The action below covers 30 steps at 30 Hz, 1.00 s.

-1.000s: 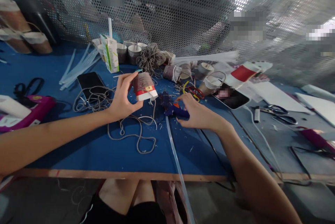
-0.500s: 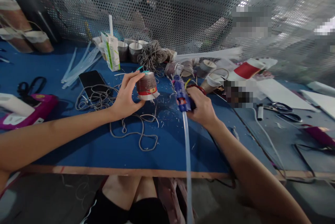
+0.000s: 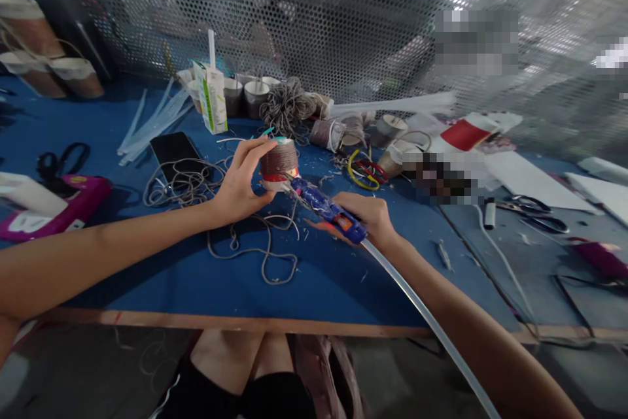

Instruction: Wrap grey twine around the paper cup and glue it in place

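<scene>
My left hand (image 3: 244,177) is closed around a small cup (image 3: 279,159) wound with brown cord, with a red band and a white rim at its lower end. In my right hand (image 3: 366,213) is a blue glue gun (image 3: 330,211); its tip is at the lower right side of the cup. A long translucent glue stick (image 3: 426,314) runs from the back of the gun toward the lower right. Loose grey cord (image 3: 267,252) lies on the blue table below the cup.
A phone (image 3: 175,152) lies under tangled cord at left. Behind stand a drink carton (image 3: 210,97) and a cord bundle (image 3: 287,104). Glue sticks (image 3: 156,125) are at back left, scissors (image 3: 532,211) at right. Perforated mesh (image 3: 314,27) borders the table (image 3: 196,282).
The glue gun has swung from upright to slanting up-left, and its tip has moved left to the cup. The glue stick now trails right. My left hand still holds the cup.
</scene>
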### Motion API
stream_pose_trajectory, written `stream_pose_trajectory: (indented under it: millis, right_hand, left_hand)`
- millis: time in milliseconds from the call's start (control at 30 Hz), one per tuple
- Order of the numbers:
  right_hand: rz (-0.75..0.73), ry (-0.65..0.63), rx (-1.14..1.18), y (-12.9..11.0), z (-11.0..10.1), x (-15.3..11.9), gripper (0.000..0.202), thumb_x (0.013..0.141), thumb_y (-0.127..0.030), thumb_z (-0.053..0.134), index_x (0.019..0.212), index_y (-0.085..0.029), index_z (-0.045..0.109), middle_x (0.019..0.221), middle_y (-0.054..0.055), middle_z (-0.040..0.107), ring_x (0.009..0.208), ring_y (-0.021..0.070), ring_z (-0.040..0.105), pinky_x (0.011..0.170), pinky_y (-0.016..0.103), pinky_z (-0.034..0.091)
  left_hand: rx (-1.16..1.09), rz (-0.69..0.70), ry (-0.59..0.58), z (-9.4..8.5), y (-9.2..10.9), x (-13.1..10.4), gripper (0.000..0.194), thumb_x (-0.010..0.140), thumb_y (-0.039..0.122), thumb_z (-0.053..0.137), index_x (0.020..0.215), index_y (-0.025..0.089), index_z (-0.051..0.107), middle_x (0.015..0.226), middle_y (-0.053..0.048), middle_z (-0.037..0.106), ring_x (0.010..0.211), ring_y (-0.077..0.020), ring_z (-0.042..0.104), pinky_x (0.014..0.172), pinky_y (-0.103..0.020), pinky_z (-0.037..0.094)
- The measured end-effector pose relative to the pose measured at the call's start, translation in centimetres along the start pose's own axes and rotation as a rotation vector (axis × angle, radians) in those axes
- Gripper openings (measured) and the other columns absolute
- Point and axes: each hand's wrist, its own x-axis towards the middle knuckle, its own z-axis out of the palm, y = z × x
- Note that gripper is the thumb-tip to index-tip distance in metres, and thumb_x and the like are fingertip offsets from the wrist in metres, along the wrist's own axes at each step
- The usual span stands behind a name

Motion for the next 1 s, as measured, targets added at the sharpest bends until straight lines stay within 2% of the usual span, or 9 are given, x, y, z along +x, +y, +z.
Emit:
stream_pose_trajectory:
  millis: [200, 467, 600, 800, 1000]
  right_hand:
    - [0.014, -0.019, 0.005, -0.1, 0.1, -0.2, 0.036, 0.09, -0.049, 0.064, 0.073, -0.018, 0.061, 0.061, 0.001, 0.061, 0.052, 0.0093, 0.051, 0.048, 0.021, 0.039]
    - [0.012, 0.011, -0.006, -0.2, 0.2, -0.3, 0.031, 0.089, -0.044, 0.067, 0.071, -0.019, 0.06, 0.059, -0.001, 0.059, 0.048, 0.0083, 0.048, 0.047, 0.02, 0.036]
    - [0.03, 0.015, -0.037, 0.1, 0.2, -0.7, 0.029, 0.092, -0.04, 0.063, 0.073, -0.019, 0.061, 0.059, 0.0, 0.061, 0.049, 0.0089, 0.049, 0.048, 0.021, 0.037]
    - [0.025, 0.021, -0.072, 0.1, 0.0, -0.8, 0.028, 0.093, -0.036, 0.06, 0.071, -0.019, 0.061, 0.057, 0.0, 0.06, 0.047, 0.0086, 0.046, 0.046, 0.021, 0.034]
    - [0.027, 0.056, -0.117, 0.9, 0.2, -1.1, 0.029, 0.091, -0.036, 0.062, 0.067, -0.02, 0.06, 0.055, -0.002, 0.056, 0.046, 0.0082, 0.042, 0.046, 0.022, 0.032]
  left_hand:
    - [0.024, -0.008, -0.016, -0.1, 0.0, 0.0, 0.07, 0.081, 0.033, 0.07, 0.143, 0.028, 0.037, 0.134, -0.011, 0.05, 0.131, -0.0307, 0.049, 0.113, -0.056, 0.046]
    - [0.026, 0.02, 0.013, 0.0, 0.0, 0.1, 0.065, 0.087, 0.045, 0.065, 0.143, 0.027, 0.038, 0.133, -0.012, 0.051, 0.131, -0.0307, 0.05, 0.112, -0.055, 0.047]
    - [0.003, 0.017, 0.016, 0.0, 0.0, 0.1, 0.067, 0.086, 0.045, 0.068, 0.143, 0.027, 0.037, 0.133, -0.012, 0.05, 0.132, -0.0315, 0.05, 0.111, -0.054, 0.048]
    - [0.007, 0.0, 0.029, 0.0, 0.1, 0.0, 0.067, 0.085, 0.043, 0.069, 0.143, 0.027, 0.038, 0.133, -0.012, 0.05, 0.133, -0.0309, 0.049, 0.11, -0.053, 0.049]
    - [-0.005, -0.051, 0.048, 0.0, 0.0, -0.1, 0.069, 0.084, 0.049, 0.07, 0.142, 0.027, 0.038, 0.135, -0.012, 0.049, 0.134, -0.0301, 0.049, 0.113, -0.053, 0.047]
